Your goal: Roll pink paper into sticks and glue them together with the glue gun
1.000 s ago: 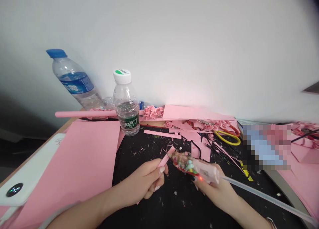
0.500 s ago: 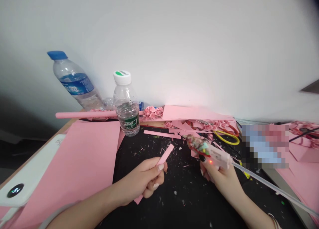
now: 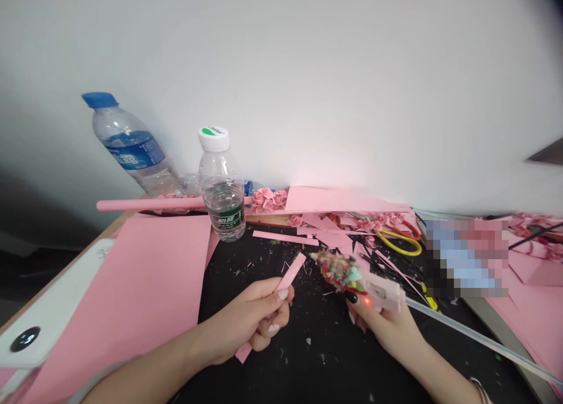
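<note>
In the head view my left hand (image 3: 259,313) pinches a narrow pink paper strip (image 3: 293,272) between thumb and fingers. The strip slants up to the right, and its lower end pokes out beneath the hand. My right hand (image 3: 382,322) is wrapped round a white hot glue gun (image 3: 382,289) with a glowing red light. Lumpy, many-coloured residue coats the gun's front, and its nozzle points left, close to the strip's upper end but apart from it. A long translucent glue stick (image 3: 479,336) runs out of the gun's back to the right.
A water bottle (image 3: 222,199) stands behind my left hand; a blue-capped bottle (image 3: 132,146) leans on the wall. Pink paper sheets (image 3: 153,275) and a white power bank (image 3: 48,304) lie left. Folded paper flowers (image 3: 269,199), paper scraps and yellow-handled scissors (image 3: 400,244) lie along the back.
My right hand has brought the glue gun left and slightly down, so its nozzle is nearer the paper strip's upper end. My left hand holds the strip almost still.
</note>
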Available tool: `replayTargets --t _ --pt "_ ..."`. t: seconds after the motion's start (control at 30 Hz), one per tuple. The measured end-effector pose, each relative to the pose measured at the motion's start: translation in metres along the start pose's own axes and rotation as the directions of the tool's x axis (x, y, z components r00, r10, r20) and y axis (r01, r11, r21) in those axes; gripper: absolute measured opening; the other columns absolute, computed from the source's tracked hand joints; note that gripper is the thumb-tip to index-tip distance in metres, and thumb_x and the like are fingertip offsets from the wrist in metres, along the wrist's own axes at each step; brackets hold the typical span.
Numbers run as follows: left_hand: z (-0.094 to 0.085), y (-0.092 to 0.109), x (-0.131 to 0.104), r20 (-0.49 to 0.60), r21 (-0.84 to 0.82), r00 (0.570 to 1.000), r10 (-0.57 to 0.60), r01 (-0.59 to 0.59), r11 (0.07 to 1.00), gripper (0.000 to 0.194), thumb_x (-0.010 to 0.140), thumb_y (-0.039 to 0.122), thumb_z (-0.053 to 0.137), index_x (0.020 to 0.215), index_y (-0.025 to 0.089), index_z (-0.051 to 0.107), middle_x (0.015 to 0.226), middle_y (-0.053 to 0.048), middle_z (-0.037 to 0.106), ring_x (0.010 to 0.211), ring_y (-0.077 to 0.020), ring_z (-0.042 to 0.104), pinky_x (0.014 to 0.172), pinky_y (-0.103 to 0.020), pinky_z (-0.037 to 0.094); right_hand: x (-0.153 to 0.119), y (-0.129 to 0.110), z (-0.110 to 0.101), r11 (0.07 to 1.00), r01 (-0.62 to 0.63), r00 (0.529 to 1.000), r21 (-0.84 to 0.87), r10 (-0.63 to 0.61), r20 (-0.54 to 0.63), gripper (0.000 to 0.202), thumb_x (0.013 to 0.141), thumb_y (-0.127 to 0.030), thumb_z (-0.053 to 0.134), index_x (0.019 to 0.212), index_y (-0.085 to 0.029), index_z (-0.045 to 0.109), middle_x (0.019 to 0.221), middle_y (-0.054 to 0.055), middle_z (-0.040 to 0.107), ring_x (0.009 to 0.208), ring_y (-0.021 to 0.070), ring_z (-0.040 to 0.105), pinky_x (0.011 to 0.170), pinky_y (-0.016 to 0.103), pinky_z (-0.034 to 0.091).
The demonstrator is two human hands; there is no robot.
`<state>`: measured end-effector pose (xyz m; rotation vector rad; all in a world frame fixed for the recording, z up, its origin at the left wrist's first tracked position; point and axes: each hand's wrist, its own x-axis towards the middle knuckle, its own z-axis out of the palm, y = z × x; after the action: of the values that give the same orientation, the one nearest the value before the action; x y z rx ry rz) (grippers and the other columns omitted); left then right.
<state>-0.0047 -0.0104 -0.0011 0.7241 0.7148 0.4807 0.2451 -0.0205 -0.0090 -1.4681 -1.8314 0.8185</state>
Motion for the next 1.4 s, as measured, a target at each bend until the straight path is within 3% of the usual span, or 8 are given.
replayTargets --t 0.17,0.3,0.4,0.53,0.73,0.9,1.13,1.4 --pt "0.000 0.000 0.001 0.018 -0.016 1.000 0.004 -0.003 1.000 0.020 0.091 0.038 0.043 0.083 0.019 0.042 0.056 0.008 0.036 0.044 -0.0048 0.010 0.036 -0.016 0.007 0.001 -0.001 -0.002 0.993 0.064 0.998 -0.102 -0.061 0.028 0.024 0.076 -0.039 0.055 0.063 -0.020 0.058 0.047 -0.001 0.054 0.043 0.0139 0.049 0.041 0.025 0.040" --pt "-0.001 0.000 0.001 -0.045 -0.018 0.999 0.027 -0.028 0.999 0.022 0.091 0.039 0.045 0.084 0.018 0.044 0.057 0.007 0.035 0.045 -0.0046 0.012 0.037 -0.015 0.007 0.011 -0.007 -0.013 0.968 -0.057 0.987 -0.243 0.017 -0.162 0.029 0.080 -0.037 0.046 0.056 -0.021 0.049 0.043 -0.001 0.049 0.040 0.0138 0.048 0.040 0.025 0.037" --pt "-0.001 -0.001 0.002 -0.107 -0.026 0.992 0.068 -0.071 0.997 0.021 0.091 0.038 0.045 0.086 0.018 0.046 0.058 0.007 0.035 0.045 -0.0040 0.013 0.037 -0.015 0.008 0.019 -0.010 -0.024 0.901 -0.139 0.972 -0.411 0.044 -0.232 0.019 0.077 -0.036 0.051 0.066 -0.021 0.051 0.052 -0.001 0.054 0.045 0.0152 0.052 0.044 0.024 0.038" --pt "-0.002 -0.001 0.003 -0.167 -0.031 0.975 0.144 -0.151 0.988 0.021 0.091 0.037 0.045 0.086 0.017 0.049 0.058 0.007 0.035 0.045 -0.0036 0.013 0.037 -0.015 0.008 0.025 -0.002 -0.029 0.746 -0.146 0.984 -0.649 0.044 -0.171 0.022 0.079 -0.035 0.050 0.094 -0.020 0.057 0.078 0.006 0.066 0.064 0.0225 0.062 0.052 0.029 0.044" --pt "-0.004 0.000 0.005 -0.274 -0.014 0.940 0.203 -0.215 0.977 0.020 0.091 0.035 0.046 0.092 0.017 0.053 0.061 0.006 0.037 0.045 -0.0027 0.014 0.038 -0.015 0.008 0.025 0.015 -0.025 0.650 0.013 0.990 -0.760 -0.115 -0.081 0.044 0.078 -0.023 0.048 0.120 -0.008 0.048 0.106 0.016 0.057 0.097 0.0301 0.054 0.084 0.043 0.045" --pt "-0.004 0.001 0.005 -0.357 -0.004 0.897 0.259 -0.279 0.960 0.021 0.088 0.029 0.050 0.103 0.015 0.056 0.068 0.004 0.045 0.044 -0.0015 0.019 0.038 -0.015 0.014 0.027 -0.010 -0.028 0.690 0.120 0.931 -0.714 -0.327 -0.160 0.038 0.078 -0.020 0.049 0.115 -0.014 0.052 0.115 0.014 0.053 0.107 0.0309 0.047 0.092 0.048 0.039" --pt "0.002 0.003 0.005 -0.402 0.098 0.850 0.341 -0.330 0.939 0.041 0.086 0.035 0.052 0.122 0.016 0.046 0.075 0.001 0.054 0.043 -0.0037 0.034 0.038 -0.016 0.032 0.058 -0.052 0.003 0.707 0.445 0.894 -0.549 -0.385 0.229 0.024 0.086 -0.010 0.043 0.104 -0.016 0.058 0.097 0.010 0.062 0.096 0.0230 0.052 0.084 0.036 0.045" --pt "0.005 0.005 0.003 -0.396 0.188 0.837 0.378 -0.329 0.925 0.046 0.085 0.040 0.051 0.123 0.016 0.044 0.082 -0.001 0.056 0.042 -0.0034 0.038 0.038 -0.018 0.038 0.101 -0.051 0.040 0.610 0.446 0.895 -0.656 -0.281 0.347 0.023 0.081 -0.002 0.047 0.096 -0.011 0.062 0.097 0.014 0.062 0.097 0.0248 0.050 0.085 0.036 0.040"
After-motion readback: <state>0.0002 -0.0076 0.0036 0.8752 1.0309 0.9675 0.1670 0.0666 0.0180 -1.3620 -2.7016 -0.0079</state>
